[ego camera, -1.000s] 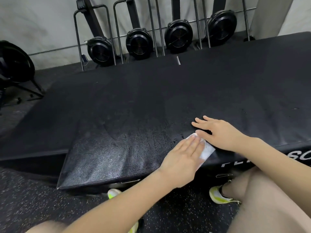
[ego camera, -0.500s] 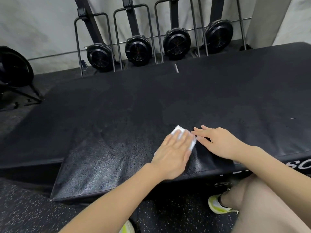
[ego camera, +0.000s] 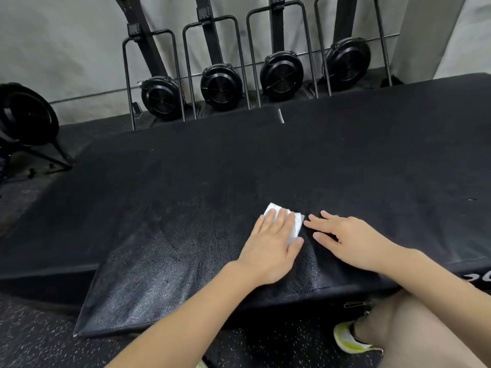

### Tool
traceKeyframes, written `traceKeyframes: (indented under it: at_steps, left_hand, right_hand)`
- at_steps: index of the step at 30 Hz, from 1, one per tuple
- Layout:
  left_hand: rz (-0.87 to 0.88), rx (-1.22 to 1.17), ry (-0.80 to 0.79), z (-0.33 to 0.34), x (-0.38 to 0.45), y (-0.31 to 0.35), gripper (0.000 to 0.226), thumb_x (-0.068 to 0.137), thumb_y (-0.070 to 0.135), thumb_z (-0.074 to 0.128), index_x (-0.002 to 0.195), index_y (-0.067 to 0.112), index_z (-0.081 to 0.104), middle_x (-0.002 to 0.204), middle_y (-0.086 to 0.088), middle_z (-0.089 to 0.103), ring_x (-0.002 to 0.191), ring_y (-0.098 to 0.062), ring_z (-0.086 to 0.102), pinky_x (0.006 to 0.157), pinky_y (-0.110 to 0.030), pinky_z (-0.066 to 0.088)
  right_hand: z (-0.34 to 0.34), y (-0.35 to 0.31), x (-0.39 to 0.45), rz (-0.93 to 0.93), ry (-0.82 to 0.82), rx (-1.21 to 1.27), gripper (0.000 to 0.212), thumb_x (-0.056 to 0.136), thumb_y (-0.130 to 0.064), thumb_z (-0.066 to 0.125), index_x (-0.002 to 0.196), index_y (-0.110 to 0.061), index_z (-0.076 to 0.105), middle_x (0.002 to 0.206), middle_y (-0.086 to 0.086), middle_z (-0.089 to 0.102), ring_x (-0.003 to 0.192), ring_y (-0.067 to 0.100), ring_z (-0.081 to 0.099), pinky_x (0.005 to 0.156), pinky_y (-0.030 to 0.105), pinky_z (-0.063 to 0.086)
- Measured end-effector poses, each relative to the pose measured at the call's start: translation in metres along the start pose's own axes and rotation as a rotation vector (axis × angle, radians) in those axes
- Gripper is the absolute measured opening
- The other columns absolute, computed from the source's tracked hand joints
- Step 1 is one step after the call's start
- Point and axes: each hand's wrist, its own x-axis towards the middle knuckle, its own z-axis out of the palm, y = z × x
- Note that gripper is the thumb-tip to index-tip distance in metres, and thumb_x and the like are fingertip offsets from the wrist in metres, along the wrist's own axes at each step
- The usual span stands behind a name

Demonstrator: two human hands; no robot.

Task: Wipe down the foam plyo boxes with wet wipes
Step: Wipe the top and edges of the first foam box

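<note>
We press our left hand [ego camera: 271, 245] flat on a white wet wipe [ego camera: 295, 227], fingers straight and close together, pinning the wipe against the top of the black foam plyo box [ego camera: 239, 176]. The wipe lies near the front edge of the box, its far corner and right side showing past our fingers. Just beside it, our right hand [ego camera: 353, 240] rests palm down on the same surface, fingers straight and slightly spread, fingertips almost at the wipe's edge and holding nothing. The area of the box nearest us, left of our left hand, glistens wet. Behind the box, 4 black fan-wheel machines [ego camera: 220, 87] stand in a row along the grey wall. A yellow-green shoe [ego camera: 348, 341] sits on the speckled floor [ego camera: 34, 338] at lower right.
</note>
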Motion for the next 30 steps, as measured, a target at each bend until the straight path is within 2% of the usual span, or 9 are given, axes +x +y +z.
traceKeyframes:
  at_steps: [3, 5, 6, 10, 13, 16, 20, 25, 30]
  left_hand:
    - [0.063, -0.122, 0.04, -0.03, -0.008, -0.013, 0.042, 0.11, 0.031, 0.027, 0.146, 0.015, 0.041, 0.153, -0.001, 0.039, 0.145, -0.016, 0.024, 0.124, -0.033, 0.013]
    - [0.2, -0.104, 0.071, -0.044, -0.012, -0.022, 0.035, 0.105, 0.012, 0.038, 0.138, 0.01, 0.05, 0.142, -0.006, 0.05, 0.136, -0.019, 0.038, 0.115, -0.031, 0.031]
    - [0.275, -0.049, 0.039, -0.044, -0.013, -0.028, 0.038, 0.103, 0.008, 0.041, 0.139, 0.007, 0.05, 0.144, -0.009, 0.05, 0.136, -0.02, 0.038, 0.114, -0.03, 0.032]
    - [0.309, 0.206, -0.096, -0.023, -0.007, -0.053, 0.058, 0.109, 0.037, 0.019, 0.161, 0.013, 0.015, 0.169, -0.004, 0.013, 0.156, -0.018, 0.006, 0.126, -0.03, 0.007]
    - [0.21, 0.32, -0.089, -0.013, 0.006, -0.051, 0.064, 0.106, 0.041, 0.008, 0.162, 0.009, 0.008, 0.169, -0.008, 0.008, 0.156, -0.022, 0.004, 0.127, -0.034, 0.002]
    - [0.081, 0.399, 0.004, -0.012, 0.031, -0.042, 0.077, 0.097, 0.04, -0.005, 0.158, 0.0, 0.021, 0.163, -0.019, 0.026, 0.152, -0.033, 0.022, 0.126, -0.042, 0.012]
    - [-0.072, 0.508, 0.092, -0.02, 0.071, -0.045, 0.055, 0.102, 0.027, 0.026, 0.149, 0.003, 0.039, 0.141, -0.023, 0.047, 0.127, -0.038, 0.047, 0.116, -0.045, 0.031]
    - [-0.027, 0.421, 0.123, -0.019, 0.079, -0.051, 0.054, 0.104, 0.029, 0.038, 0.15, -0.001, 0.037, 0.156, -0.026, 0.032, 0.148, -0.045, 0.024, 0.122, -0.051, 0.021]
    - [-0.012, 0.337, -0.064, -0.031, 0.083, -0.064, 0.061, 0.11, 0.036, 0.019, 0.161, 0.005, 0.006, 0.169, -0.015, -0.002, 0.156, -0.029, -0.006, 0.126, -0.038, -0.001]
  right_hand:
    - [-0.006, 0.003, 0.003, -0.025, -0.029, -0.008, 0.042, 0.105, -0.041, 0.043, 0.146, -0.043, 0.042, 0.152, -0.027, 0.034, 0.147, -0.001, 0.021, 0.115, 0.025, 0.03]
    - [-0.009, 0.006, 0.005, -0.038, -0.045, -0.009, 0.042, 0.103, -0.043, 0.046, 0.145, -0.044, 0.044, 0.151, -0.029, 0.034, 0.146, -0.004, 0.021, 0.111, 0.02, 0.033]
    - [-0.011, 0.007, 0.006, -0.046, -0.057, -0.005, 0.043, 0.102, -0.044, 0.048, 0.145, -0.044, 0.044, 0.151, -0.03, 0.034, 0.145, -0.005, 0.021, 0.107, 0.016, 0.033]
    - [-0.025, 0.017, 0.014, -0.078, -0.116, 0.022, 0.042, 0.097, -0.044, 0.058, 0.139, -0.039, 0.055, 0.144, -0.028, 0.046, 0.139, -0.007, 0.034, 0.097, 0.0, 0.028]
    - [-0.04, 0.026, 0.031, -0.079, -0.081, 0.026, 0.042, 0.093, -0.044, 0.065, 0.134, -0.036, 0.061, 0.135, -0.024, 0.058, 0.125, 0.002, 0.055, 0.105, 0.018, 0.039]
    - [-0.051, 0.032, 0.06, -0.039, -0.087, -0.024, 0.05, 0.092, -0.047, 0.065, 0.14, -0.033, 0.055, 0.143, -0.016, 0.053, 0.139, 0.007, 0.043, 0.114, 0.024, 0.031]
    - [-0.05, 0.032, 0.094, 0.044, -0.098, 0.043, 0.067, 0.086, -0.061, 0.064, 0.145, -0.035, 0.048, 0.156, -0.015, 0.038, 0.149, 0.008, 0.022, 0.119, 0.03, 0.025]
    - [-0.036, 0.03, 0.109, 0.066, -0.168, 0.004, 0.089, 0.073, -0.082, 0.048, 0.151, -0.039, 0.037, 0.161, -0.018, 0.021, 0.153, 0.018, 0.01, 0.124, 0.041, 0.014]
    - [-0.034, 0.033, 0.116, 0.09, -0.198, 0.007, 0.088, 0.074, -0.081, 0.051, 0.151, -0.042, 0.034, 0.161, -0.021, 0.02, 0.153, 0.016, 0.011, 0.123, 0.038, 0.015]
